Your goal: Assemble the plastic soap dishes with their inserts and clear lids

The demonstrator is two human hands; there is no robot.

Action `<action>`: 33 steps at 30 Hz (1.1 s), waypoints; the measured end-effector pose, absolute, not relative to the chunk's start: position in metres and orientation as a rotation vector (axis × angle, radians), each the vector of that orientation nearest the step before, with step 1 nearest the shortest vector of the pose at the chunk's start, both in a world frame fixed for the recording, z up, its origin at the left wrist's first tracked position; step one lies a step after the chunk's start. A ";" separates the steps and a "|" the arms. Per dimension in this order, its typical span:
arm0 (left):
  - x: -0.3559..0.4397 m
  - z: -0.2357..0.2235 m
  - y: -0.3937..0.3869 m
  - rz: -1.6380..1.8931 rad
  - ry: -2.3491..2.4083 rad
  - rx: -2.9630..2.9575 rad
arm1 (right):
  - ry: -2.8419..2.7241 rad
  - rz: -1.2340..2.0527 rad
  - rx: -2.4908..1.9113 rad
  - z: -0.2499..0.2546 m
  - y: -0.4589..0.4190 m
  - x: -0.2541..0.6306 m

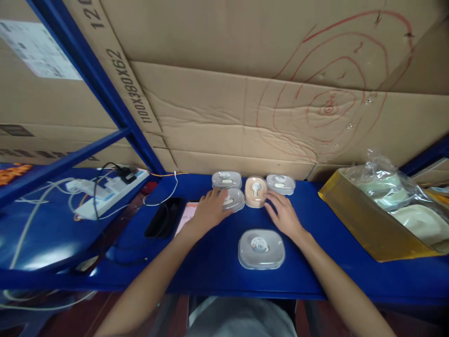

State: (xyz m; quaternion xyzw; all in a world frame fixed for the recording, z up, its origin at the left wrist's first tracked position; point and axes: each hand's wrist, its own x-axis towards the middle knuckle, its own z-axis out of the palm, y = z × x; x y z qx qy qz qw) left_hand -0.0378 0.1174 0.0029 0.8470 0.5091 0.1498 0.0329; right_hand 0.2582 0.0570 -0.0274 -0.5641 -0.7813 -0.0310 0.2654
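My left hand (209,210) rests on the blue table (217,262), its fingers curled onto a small grey rounded case (234,199). My right hand (284,213) lies flat with fingers spread, fingertips next to a peach-coloured case (256,191). Behind them stand two more clear grey cases, one at the left (226,179) and one at the right (280,183). A larger grey case (261,248) with a round white label lies alone between my forearms, near the front edge.
A yellow cardboard box (354,220) with plastic-bagged pale items sits at the right. A black phone (163,217) and a pink card (187,214) lie left of my left hand. A white power strip (108,192) with cables lies far left. Cardboard sheets form the back wall.
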 end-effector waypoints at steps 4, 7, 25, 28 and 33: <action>-0.032 -0.004 0.114 0.547 1.461 2.567 | -2.295 -0.047 -1.380 -0.025 0.056 0.252; -0.031 -0.016 0.110 0.629 1.407 2.543 | -2.215 -0.067 -1.490 -0.025 0.059 0.256; -0.012 -0.016 0.073 0.513 1.218 2.849 | -1.811 -0.258 -1.755 -0.014 0.060 0.287; -0.013 -0.019 0.075 0.535 1.171 2.816 | -2.024 -0.215 -1.628 -0.013 0.052 0.269; -0.012 -0.015 0.079 0.618 1.164 2.713 | -2.347 -0.243 -1.505 -0.017 0.045 0.251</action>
